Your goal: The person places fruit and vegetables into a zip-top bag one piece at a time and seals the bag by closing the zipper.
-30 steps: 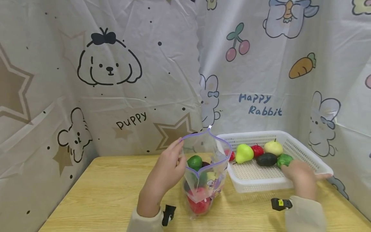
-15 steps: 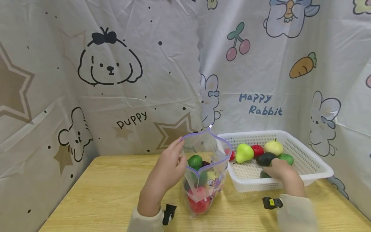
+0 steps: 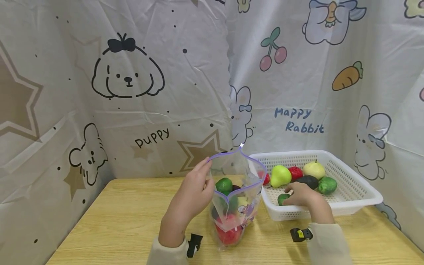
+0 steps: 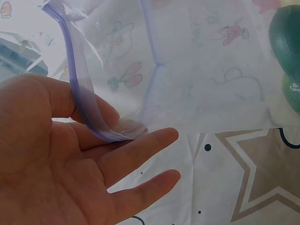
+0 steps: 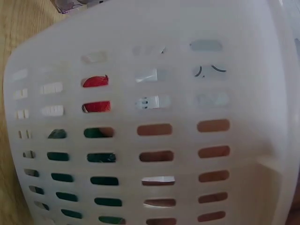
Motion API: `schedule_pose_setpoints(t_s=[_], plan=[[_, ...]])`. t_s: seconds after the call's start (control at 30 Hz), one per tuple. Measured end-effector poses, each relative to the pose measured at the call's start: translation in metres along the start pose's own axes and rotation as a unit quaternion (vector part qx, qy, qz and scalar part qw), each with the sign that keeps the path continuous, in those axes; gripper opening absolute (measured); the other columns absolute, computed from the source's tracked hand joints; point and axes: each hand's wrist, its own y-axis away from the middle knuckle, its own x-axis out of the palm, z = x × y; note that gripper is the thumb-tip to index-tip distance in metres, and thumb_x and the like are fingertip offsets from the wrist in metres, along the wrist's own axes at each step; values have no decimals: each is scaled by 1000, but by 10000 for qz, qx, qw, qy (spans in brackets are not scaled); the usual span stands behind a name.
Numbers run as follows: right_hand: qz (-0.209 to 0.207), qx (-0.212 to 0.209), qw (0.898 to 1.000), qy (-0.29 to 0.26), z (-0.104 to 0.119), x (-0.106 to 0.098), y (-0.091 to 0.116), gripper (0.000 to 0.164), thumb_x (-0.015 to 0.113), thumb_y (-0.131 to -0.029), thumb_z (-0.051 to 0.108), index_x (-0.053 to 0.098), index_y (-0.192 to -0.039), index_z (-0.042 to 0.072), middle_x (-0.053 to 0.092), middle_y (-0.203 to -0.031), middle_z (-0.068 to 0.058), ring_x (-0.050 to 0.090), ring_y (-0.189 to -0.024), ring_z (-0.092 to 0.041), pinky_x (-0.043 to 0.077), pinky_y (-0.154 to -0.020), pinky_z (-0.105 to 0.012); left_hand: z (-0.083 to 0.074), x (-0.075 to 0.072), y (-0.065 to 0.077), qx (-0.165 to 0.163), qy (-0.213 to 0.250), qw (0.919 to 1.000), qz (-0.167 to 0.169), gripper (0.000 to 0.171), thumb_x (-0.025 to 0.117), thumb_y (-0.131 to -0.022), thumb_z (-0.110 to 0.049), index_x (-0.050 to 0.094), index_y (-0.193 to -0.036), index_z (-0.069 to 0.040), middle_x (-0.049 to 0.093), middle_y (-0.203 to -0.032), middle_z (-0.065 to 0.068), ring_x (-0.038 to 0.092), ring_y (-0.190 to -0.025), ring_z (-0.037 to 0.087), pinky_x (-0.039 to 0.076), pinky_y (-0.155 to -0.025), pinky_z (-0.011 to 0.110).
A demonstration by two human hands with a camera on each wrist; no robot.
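Observation:
My left hand (image 3: 195,191) pinches the purple rim of a clear zip bag (image 3: 236,217), whose mouth gapes wide. In the left wrist view, the thumb (image 4: 105,112) lies over the rim, with two fingers extended. Inside the bag are a green fruit (image 3: 223,185) and a red fruit (image 3: 228,232), among others. Over the front of the white basket (image 3: 273,212), my right hand (image 3: 303,195) grips a green fruit (image 3: 283,199). Its kind is unclear, as fingers cover most of it. Through the basket's slots, the right wrist view shows green pieces (image 5: 101,157) and parts of the hand.
The basket also holds a green pear (image 3: 280,176), a red fruit (image 3: 296,172), a pale yellow fruit (image 3: 314,169), a dark oval fruit (image 3: 308,181) and a bumpy green fruit (image 3: 327,185). A wooden table (image 3: 132,217) lies beneath, with a printed curtain (image 3: 139,110) behind.
My right hand has moved left across the basket, bringing the green fruit with it and uncovering the bumpy green one. The left hand stays at the bag's rim.

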Motion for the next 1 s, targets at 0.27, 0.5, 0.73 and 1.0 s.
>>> schedule_pose_setpoints(t_s=[0.27,0.5,0.73,1.0], plan=[[1,-81,10000,42,3,1,-2,47,71,-70,19,63,-110,-3,64,-111,-27,57,-99,-36,47,-85,-59,-1,0,0,5,6,10000,-33,49,42,-88,-7,44,-136,2,36,-150,13,42,-56,11,41,-55,30],[-185,-111,9997,-69,3,2,-1,50,72,-70,18,60,-114,-4,64,-107,-25,58,-95,-34,49,-83,-58,-1,2,0,73,-42,9999,-111,48,43,-88,-6,45,-135,2,38,-149,14,58,-95,19,46,-66,32],[-654,-283,9975,33,4,2,-3,51,72,-72,18,58,-115,-5,64,-109,-26,57,-99,-39,48,-84,-59,0,3,0,67,-34,9999,-143,48,43,-88,-7,46,-135,1,39,-149,13,37,-132,25,45,-78,36],[-1706,-451,9843,63,13,-9,0,63,71,-73,25,51,-124,-7,59,-115,-29,54,-103,-42,48,-84,-61,1,3,0,58,-31,9999,-145,49,43,-87,-6,46,-135,1,39,-149,12,36,-133,24,45,-76,35]])
